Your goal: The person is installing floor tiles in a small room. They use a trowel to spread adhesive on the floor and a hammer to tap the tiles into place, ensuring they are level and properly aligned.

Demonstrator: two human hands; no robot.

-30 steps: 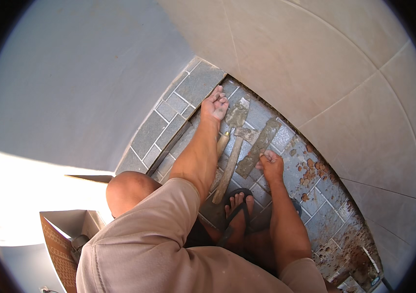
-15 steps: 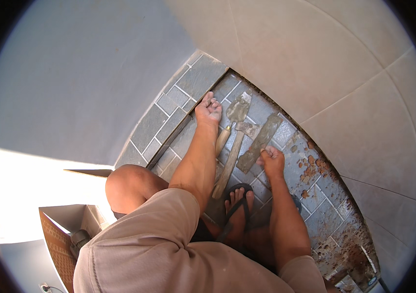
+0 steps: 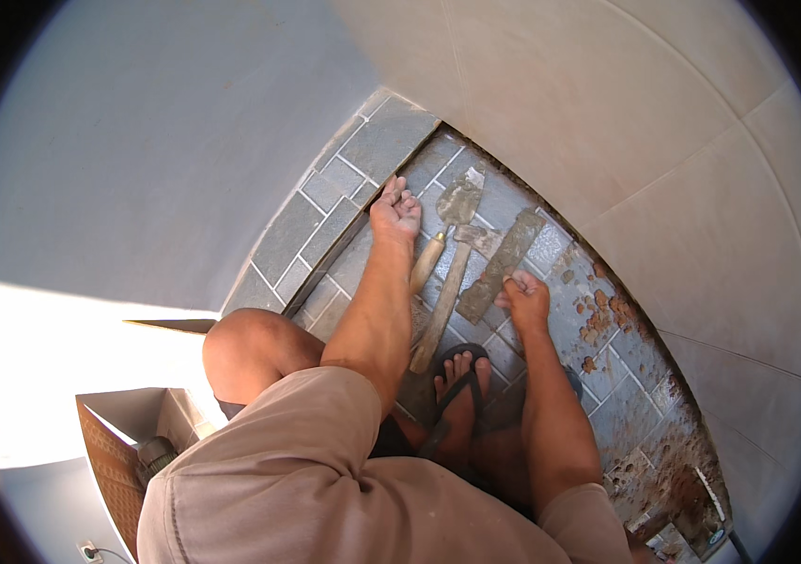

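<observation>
My left hand [image 3: 396,212] is palm up at the edge of a grey tiled step [image 3: 333,231], fingers loosely curled and apart, fingertips by the edge. Nothing shows in it. My right hand [image 3: 526,299] is closed, its fingertips against the side of a flat, cement-smeared grey strip [image 3: 504,263]; whether it grips the strip or some small piece is hidden. Between my hands lie a trowel with a mortar-caked blade [image 3: 460,199] and wooden handle [image 3: 427,263], and a hammer with a long wooden handle [image 3: 442,320] and a dirty head [image 3: 477,239].
Grey floor tiles [image 3: 560,246] with pale joints run under the tools. Reddish-brown dirt [image 3: 600,320] and rubble [image 3: 668,470] lie along the right wall [image 3: 663,169]. My sandalled foot [image 3: 460,390] is below the hammer. An open cardboard box [image 3: 104,451] stands at lower left.
The view has shifted slightly, so the tools and floor sit a little higher. My left hand has moved slightly nearer the step; my right hand stays by the strip.
</observation>
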